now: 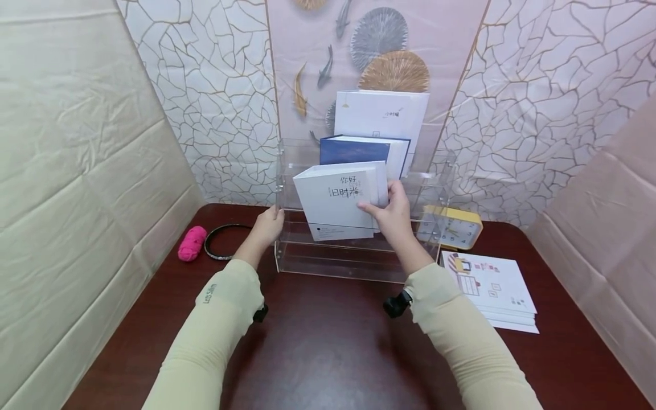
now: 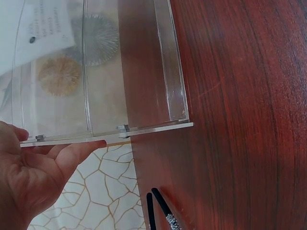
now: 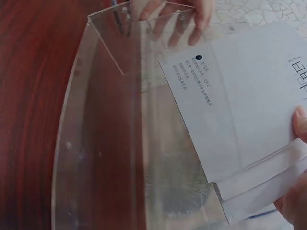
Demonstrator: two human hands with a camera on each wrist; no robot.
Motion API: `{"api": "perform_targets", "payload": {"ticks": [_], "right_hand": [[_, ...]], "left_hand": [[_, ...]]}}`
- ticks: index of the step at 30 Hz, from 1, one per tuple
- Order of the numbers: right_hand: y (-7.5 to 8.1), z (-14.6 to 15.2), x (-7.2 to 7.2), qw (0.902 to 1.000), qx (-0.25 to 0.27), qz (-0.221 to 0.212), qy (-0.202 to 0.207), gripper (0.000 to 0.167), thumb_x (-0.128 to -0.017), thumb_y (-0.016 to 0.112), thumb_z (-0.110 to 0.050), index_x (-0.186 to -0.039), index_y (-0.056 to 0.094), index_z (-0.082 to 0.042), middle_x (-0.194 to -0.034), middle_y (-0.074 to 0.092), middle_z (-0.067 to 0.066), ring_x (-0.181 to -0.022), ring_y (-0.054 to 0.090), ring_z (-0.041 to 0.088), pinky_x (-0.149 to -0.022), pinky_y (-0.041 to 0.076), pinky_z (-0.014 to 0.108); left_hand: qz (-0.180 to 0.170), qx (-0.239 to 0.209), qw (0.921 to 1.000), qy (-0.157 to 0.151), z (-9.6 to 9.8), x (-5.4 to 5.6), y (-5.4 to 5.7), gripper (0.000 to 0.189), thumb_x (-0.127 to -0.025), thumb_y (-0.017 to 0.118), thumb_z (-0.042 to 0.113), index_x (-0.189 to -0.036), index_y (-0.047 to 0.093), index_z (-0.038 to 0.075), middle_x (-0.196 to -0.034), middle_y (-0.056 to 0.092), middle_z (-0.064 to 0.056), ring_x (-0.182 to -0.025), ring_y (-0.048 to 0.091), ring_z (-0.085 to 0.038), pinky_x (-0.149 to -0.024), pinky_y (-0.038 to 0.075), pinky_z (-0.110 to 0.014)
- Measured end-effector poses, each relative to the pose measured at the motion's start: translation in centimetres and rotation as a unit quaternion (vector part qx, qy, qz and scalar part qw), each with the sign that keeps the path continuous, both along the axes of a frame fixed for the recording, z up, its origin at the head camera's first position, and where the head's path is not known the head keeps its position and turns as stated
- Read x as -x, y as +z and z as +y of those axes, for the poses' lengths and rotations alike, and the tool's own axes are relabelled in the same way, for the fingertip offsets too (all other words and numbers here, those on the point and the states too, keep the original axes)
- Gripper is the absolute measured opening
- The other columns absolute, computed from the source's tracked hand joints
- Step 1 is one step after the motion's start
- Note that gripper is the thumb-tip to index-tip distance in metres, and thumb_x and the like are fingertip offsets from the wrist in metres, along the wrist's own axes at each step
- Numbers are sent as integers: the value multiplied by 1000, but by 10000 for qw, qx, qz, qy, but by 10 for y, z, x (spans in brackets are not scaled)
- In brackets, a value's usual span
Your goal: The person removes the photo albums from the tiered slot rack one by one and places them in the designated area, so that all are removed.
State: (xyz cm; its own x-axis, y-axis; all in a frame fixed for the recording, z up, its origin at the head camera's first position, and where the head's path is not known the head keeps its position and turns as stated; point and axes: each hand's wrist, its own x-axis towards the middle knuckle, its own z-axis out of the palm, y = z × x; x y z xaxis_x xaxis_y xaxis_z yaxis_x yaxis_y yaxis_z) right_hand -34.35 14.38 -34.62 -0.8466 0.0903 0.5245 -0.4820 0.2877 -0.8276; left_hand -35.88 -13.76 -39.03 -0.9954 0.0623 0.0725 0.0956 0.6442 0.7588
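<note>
Your right hand point(image 1: 394, 213) has the front white book point(image 1: 335, 202) pinched at its right edge, thumb on the cover, fingers behind. Your left hand point(image 1: 267, 226) grips the left side panel of the clear rack point(image 1: 328, 265). Book's at the rack's front, tilted, lower part apparently behind the clear front lip; can't tell if its bottom edge is seated. Blue book point(image 1: 353, 151) stands just behind, tall white book point(image 1: 369, 111) behind that. Main risk, I'd say: you're holding from one side only, so the free left side could swing or sag and a lower corner could catch on the lip. Right wrist view shows the layers spread apart near your fingers; pinch only the cover and the rest could splay or slip. Push back too hard and you could knock the blue book, maybe the tall one too. Left grip matters: rack looks light, so if that hand lets go while the book snags, the rack could skid on the table point(image 1: 328, 341). Watch the right side too: the yellow clock point(image 1: 463, 228) sits close by the rack, the white booklets point(image 1: 494, 290) near its front corner, so a skid could bump either.
</note>
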Motion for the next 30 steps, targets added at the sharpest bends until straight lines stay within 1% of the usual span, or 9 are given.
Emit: {"api": "perform_targets", "payload": {"ticks": [4,8,13,17,21,25,28,30], "right_hand": [[12,7,-1,9998,149,89,13,51,-69,81,1,-103,43,3,-102,64,19,-90,61,26,-74,51,34],[23,15,-2,9995,268,169,2,49,-70,80,2,-103,43,1,-102,64,18,-90,62,23,-74,52,31],[30,25,-5,9985,526,135,67,47,-73,78,2,-101,41,-4,-103,64,16,-90,62,21,-74,53,30],[32,31,-8,9980,615,99,76,46,-74,77,2,-102,41,-5,-106,63,15,-92,61,21,-75,53,30],[34,34,-11,9982,580,71,107,45,-76,76,1,-103,41,-5,-107,63,16,-93,61,21,-75,54,32],[40,35,-15,9975,659,144,206,44,-77,74,2,-106,42,-6,-110,61,16,-95,60,23,-76,53,32],[50,38,-21,9952,911,268,238,42,-78,72,4,-106,43,-7,-110,60,15,-96,59,23,-77,52,31],[59,44,-28,9922,1168,309,293,41,-78,72,4,-105,43,-9,-111,60,14,-97,59,25,-78,52,31]], "left_hand": [[-81,29,10000,-12,0,-1,1,45,-103,26,24,-137,38,-3,-133,46,-25,-121,44,-36,-97,39,-48],[-79,11,10000,-22,1,-1,2,45,-103,27,24,-136,40,-3,-132,47,-25,-120,45,-36,-96,39,-48],[-73,-54,10000,-30,3,-1,0,43,-103,27,25,-133,43,-2,-126,51,-25,-113,49,-35,-91,43,-48],[-183,-167,9997,-57,5,-1,-2,42,-103,27,25,-133,42,-1,-123,51,-24,-110,50,-34,-88,45,-48],[-156,-175,9997,-89,5,0,-2,46,-103,26,26,-136,39,-3,-130,48,-25,-117,47,-36,-93,42,-49],[-122,-151,9998,-61,3,1,-1,47,-103,26,26,-138,37,-2,-134,45,-25,-121,44,-36,-95,40,-49],[-201,-188,9996,-80,1,0,0,47,-103,25,27,-138,37,-1,-132,46,-25,-118,46,-36,-92,43,-49],[-259,-233,9993,-113,1,0,1,46,-103,25,27,-138,37,-2,-128,48,-25,-114,47,-36,-89,44,-48]]}}
